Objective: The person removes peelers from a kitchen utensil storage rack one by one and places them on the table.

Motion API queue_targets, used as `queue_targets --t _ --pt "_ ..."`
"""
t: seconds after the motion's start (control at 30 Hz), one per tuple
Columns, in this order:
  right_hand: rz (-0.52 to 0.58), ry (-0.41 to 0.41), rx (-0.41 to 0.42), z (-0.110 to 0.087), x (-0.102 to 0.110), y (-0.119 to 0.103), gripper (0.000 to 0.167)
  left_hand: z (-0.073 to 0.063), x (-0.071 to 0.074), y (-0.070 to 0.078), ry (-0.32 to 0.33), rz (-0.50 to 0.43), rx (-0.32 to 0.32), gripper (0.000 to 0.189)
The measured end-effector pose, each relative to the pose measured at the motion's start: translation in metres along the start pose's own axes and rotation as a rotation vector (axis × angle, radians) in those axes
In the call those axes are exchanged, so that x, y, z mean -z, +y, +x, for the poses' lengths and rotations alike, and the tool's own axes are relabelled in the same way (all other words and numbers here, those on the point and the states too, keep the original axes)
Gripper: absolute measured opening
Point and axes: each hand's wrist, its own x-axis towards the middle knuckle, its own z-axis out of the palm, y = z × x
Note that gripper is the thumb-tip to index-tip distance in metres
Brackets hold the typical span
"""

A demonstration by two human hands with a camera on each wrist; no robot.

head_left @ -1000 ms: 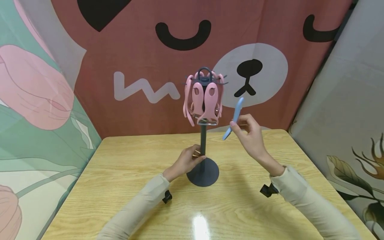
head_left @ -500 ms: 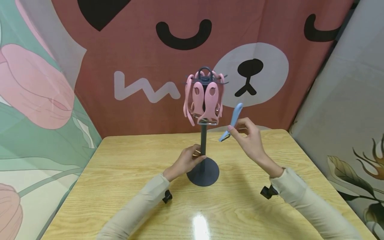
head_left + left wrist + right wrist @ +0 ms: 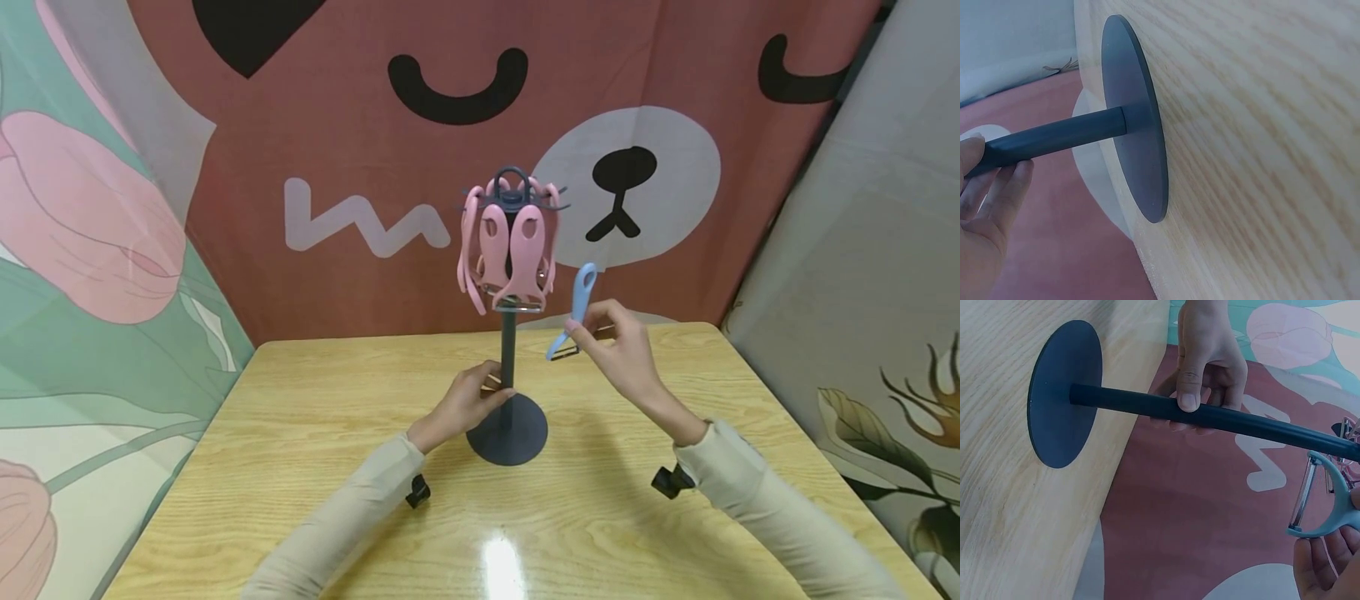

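The left hand (image 3: 468,398) is pinching the dark pole (image 3: 508,342) between thumb and fingers, above the round base (image 3: 521,442), which is standing on the table (image 3: 315,433), closer to the far edge and about midway between the left and right edges. The right hand (image 3: 628,354) is pinching a blue peeler (image 3: 581,300) between thumb and fingers, handle loop up, blade down; in the head view it is crossing the far edge's line, right of the pole. Pink peelers (image 3: 528,258) are hanging around the pole's top
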Motion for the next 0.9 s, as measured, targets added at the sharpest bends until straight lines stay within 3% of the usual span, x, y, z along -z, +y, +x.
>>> queue_targets --t 0.13,0.37,0.9 --pt "-0.038 -0.027 -0.027 -0.002 0.000 0.001 0.011 0.000 0.000 -0.001 0.002 0.002 0.000 0.029" --pt "-0.080 -0.073 -0.054 -0.007 -0.003 0.045 0.012 0.000 -0.001 -0.002 0.002 -0.014 -0.007 0.027" --pt "-0.213 -0.196 -0.158 -0.014 -0.004 0.054 0.018 0.000 -0.001 -0.002 0.008 -0.003 -0.008 0.027"
